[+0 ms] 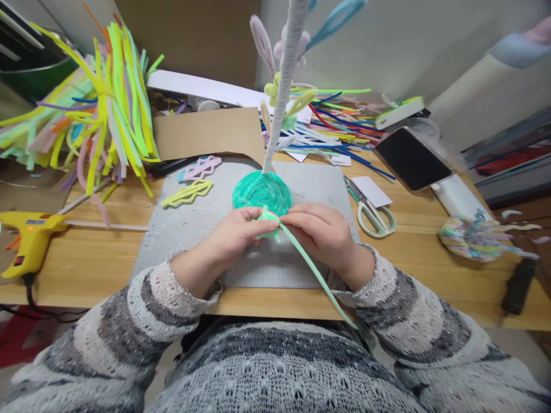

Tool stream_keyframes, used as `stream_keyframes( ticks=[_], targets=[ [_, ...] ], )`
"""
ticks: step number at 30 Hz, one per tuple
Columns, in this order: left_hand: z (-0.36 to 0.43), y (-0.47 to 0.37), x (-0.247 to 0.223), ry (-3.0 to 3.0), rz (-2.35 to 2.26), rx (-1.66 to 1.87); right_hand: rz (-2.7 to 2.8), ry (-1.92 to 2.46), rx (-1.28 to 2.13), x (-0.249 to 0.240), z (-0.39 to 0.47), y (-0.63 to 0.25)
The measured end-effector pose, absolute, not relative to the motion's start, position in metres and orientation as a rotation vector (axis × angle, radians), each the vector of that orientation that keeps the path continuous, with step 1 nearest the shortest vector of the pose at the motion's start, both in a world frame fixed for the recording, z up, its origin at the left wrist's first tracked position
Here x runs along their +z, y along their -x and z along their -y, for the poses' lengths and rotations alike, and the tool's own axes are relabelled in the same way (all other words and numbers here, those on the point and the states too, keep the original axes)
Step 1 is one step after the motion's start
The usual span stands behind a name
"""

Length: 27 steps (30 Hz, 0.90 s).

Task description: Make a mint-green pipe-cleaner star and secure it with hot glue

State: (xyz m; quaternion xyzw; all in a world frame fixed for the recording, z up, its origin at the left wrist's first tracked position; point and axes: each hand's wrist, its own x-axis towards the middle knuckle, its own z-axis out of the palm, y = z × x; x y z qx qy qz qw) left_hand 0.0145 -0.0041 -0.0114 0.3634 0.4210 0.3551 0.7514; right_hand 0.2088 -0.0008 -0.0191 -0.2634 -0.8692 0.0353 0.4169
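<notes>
Between my hands is a small light-green shape of bent pipe cleaner [268,223], with a long straight tail running down to the right toward my sleeve. My left hand [230,235] is closed, pinching the shape between thumb and fingers. My right hand [321,232] is also closed, its fingertips gripping where the tail leaves the shape; its inner fingers are partly hidden. Just beyond my hands lies a round green coiled base [262,192], and a white wrapped stem [279,103] rises from it with pastel loops along its upper part.
A grey cutting mat [316,183] lies underneath. Yellow and pink zigzag pieces [188,193] are on its left. Beyond the edges are a yellow glue gun [32,235], scissors [373,215], a phone [412,158], a pipe-cleaner bundle [116,103] and loose pipe cleaners [340,117].
</notes>
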Motion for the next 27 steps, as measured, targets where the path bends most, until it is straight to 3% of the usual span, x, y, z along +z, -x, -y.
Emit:
stream_keyframes(
  ticks=[6, 27],
  targets=[
    [0.0056, -0.0146, -0.0114, -0.966, -0.958, 0.853, 2.126, 0.696, 0.311, -0.0207, 0.0003, -0.2075],
    [0.0049, -0.0109, -0.0091, -1.024, -0.999, 0.777, 2.294, 0.669, 0.044, -0.0167, -0.0003, -0.2117]
  ],
)
